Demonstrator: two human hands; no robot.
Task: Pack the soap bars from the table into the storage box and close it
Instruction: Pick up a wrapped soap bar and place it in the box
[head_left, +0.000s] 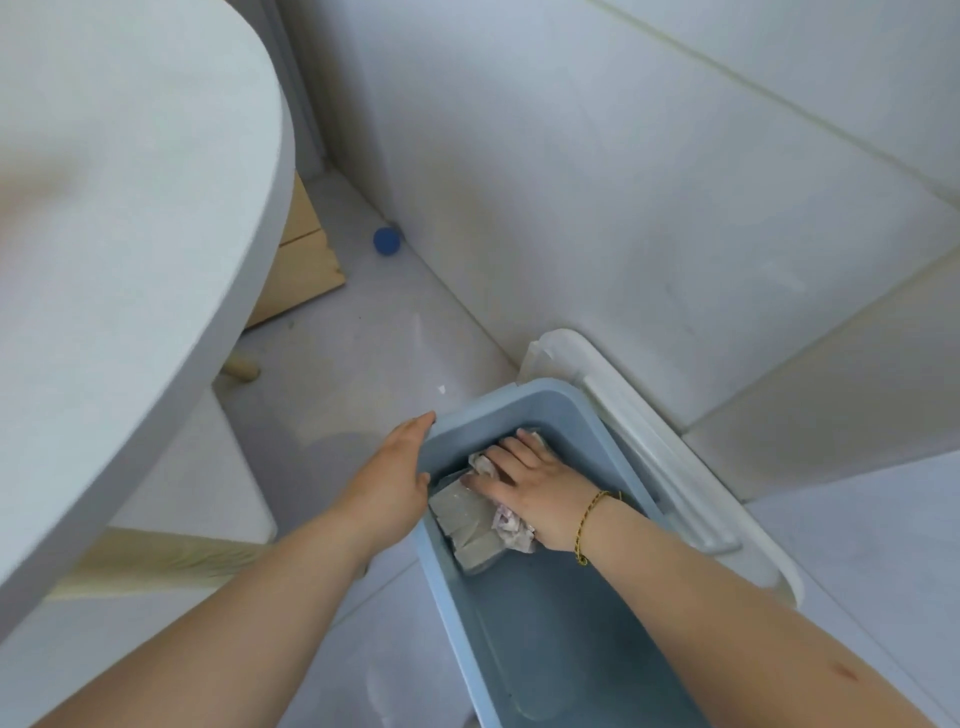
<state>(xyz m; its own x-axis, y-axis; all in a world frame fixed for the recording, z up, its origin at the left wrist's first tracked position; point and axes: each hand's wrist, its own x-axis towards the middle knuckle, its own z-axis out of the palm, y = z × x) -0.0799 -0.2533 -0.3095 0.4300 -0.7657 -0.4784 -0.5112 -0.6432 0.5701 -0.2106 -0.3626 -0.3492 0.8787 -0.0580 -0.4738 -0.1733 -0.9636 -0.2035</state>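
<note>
**Two hands at the storage box, soap going into the far end**

Several grey soap bars (470, 525) are lying together against the left wall of the blue storage box (550, 613), which is sitting on the floor beside the white round table (130, 208). The right hand (535, 493) is reaching down inside the box, fingers spread and pressing on crumpled paper wrapping (511, 527) and whatever soap is under it; whether it is gripping a bar or only pushing is not possible to tell. The left hand (395, 467) is curling over the box's left rim, thumb inside, holding the box steady.

To do this step well, the person is probably best off keeping that left hand firm on the rim so the box is not sliding on the smooth floor, and pressing the bars flat and snug against the wall and the far end, so the near half is staying free for more. The wrapping is looking loose and soft, so it is likely to bunch up; tucking it down below the rim would be helping the lid seat.

The box's long axis is running from the person away toward the wall, slightly to the upper left in the head view. The visible bars are lying flat, side by side, their row following roughly that same line. The white lid (660, 467) is lying off the box, just beside its right side, along the same direction, so closing is not yet done
</note>
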